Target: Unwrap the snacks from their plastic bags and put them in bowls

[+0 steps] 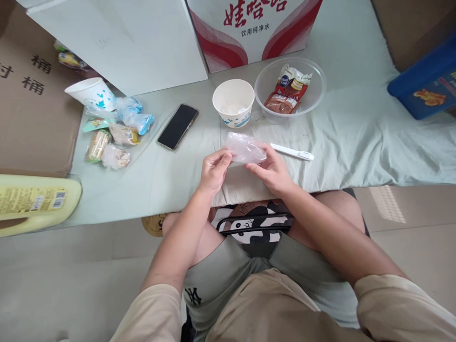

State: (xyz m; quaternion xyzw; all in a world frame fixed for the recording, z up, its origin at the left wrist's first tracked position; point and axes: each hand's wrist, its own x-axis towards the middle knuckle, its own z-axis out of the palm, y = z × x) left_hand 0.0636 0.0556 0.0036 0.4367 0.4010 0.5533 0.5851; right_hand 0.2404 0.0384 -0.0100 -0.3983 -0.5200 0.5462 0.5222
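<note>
Above the table's front edge, a crumpled translucent plastic packet (245, 148) is stretched between my two hands. My left hand (216, 168) pinches its left end between thumb and fingers. My right hand (272, 168) grips the right end, thumb in front and fingers behind. What the packet contains, if anything, I cannot make out. Just beyond it stands a white paper bowl (234, 104) with a blue print. A slim white plastic tool (294, 152) lies by my right hand, its left end hidden. Behind it, a clear plastic bowl (261, 90) holds a red and brown snack packet (288, 90).
A phone (178, 126) lies left of the paper bowl. Farther left are several wrapped snacks (123, 130) and a tipped paper cup (91, 94). Boxes (254, 35) line the back. A yellow jug (39, 202) lies at left, a blue container (425, 80) at right.
</note>
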